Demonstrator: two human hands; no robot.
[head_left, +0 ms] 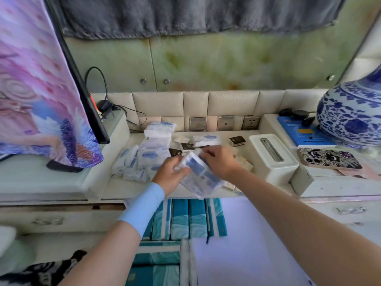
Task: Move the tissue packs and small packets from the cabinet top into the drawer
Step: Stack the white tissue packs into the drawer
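My left hand [171, 172] grips the left end of a stack of white-and-blue tissue packs [201, 176] held above the front edge of the cabinet top [111, 188]. My right hand [221, 159] holds the same stack at its far right side, fingers curled over it. More tissue packs [136, 162] lie heaped to the left, and two others [159, 130] are piled at the back. Small dark packets [237, 140] and a white sachet [181, 139] lie behind my hands. Below, the open drawer [247, 234] holds teal tissue packs [185, 219] on its left side.
A white tissue box [272, 156] stands right of my hands. A patterned phone [329, 158] and a blue-and-white vase [352, 116] sit on the raised ledge at right. A screen under floral cloth [41, 100] stands at left. Wall sockets [250, 122] line the back.
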